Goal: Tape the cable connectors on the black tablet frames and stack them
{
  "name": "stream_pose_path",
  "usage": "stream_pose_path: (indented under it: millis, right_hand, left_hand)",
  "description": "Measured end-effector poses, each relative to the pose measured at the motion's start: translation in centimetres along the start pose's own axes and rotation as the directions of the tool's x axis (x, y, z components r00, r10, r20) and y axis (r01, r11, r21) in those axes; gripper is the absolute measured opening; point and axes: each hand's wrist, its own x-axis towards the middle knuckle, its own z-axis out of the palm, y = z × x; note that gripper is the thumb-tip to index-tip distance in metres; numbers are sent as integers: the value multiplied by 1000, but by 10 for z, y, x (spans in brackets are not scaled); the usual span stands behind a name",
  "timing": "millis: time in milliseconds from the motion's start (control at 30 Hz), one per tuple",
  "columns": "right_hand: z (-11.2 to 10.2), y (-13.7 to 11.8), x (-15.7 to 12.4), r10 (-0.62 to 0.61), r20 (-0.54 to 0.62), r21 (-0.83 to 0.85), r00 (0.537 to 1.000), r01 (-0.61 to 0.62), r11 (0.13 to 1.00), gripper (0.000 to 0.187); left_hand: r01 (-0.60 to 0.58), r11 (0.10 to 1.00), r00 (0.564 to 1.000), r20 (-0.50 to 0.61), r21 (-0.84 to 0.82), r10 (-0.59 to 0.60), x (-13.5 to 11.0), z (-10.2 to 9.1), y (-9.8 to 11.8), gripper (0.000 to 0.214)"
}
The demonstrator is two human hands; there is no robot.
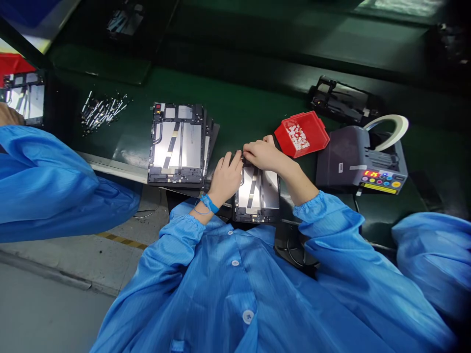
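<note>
A tablet housing without its cover (270, 189), with silvery panels and dark ribbon cables, lies at the table's front edge before me. My left hand (228, 176), a blue wrist strap (209, 203) on its wrist, rests with fingers stretched out over the housing's upper left corner. At the top edge, my right hand (263, 153) has its fingers bent together in a pinch; whatever they hold is hidden. Left of my hands stands a stack of similar tablet housings (191, 135). Just beyond my right hand is a red bin (318, 135) holding small white pieces (298, 137).
A grey tape dispenser (338, 157) with a lit display and a white tape roll (395, 135) stands right. Behind it lies another tablet housing (342, 100). Thin metallic parts (103, 113) are heaped at left. Blue-sleeved people (47, 181) sit on both sides.
</note>
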Motion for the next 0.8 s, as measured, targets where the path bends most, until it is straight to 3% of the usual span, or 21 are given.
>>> stream_pose_path:
  millis: [333,533,600,667,733,800]
  right_hand:
    - [-14,-2,9,8,105,13,994,-9,1000,31]
    - [-13,-2,8,43,102,11,994,-44,999,31]
    - [-11,-4,5,89,46,9,995,-90,996,29]
    - [-11,-10,2,131,-91,87,987,-123,989,29]
    - [-10,-24,3,173,-249,303,953,-93,948,34]
    - [-6,-45,6,233,-311,595,921,-3,804,43]
  left_hand:
    - [-68,997,998,5,46,68,17,-16,-4,36]
    - [-60,997,997,43,55,58,25,-17,-3,35]
    - [-55,996,997,58,74,50,24,-15,2,38]
    - [-37,996,998,51,81,33,19,-12,7,44]
    - [0,997,1000,20,79,-1,10,-7,11,48]
    - [35,996,999,3,76,-36,1,0,13,48]
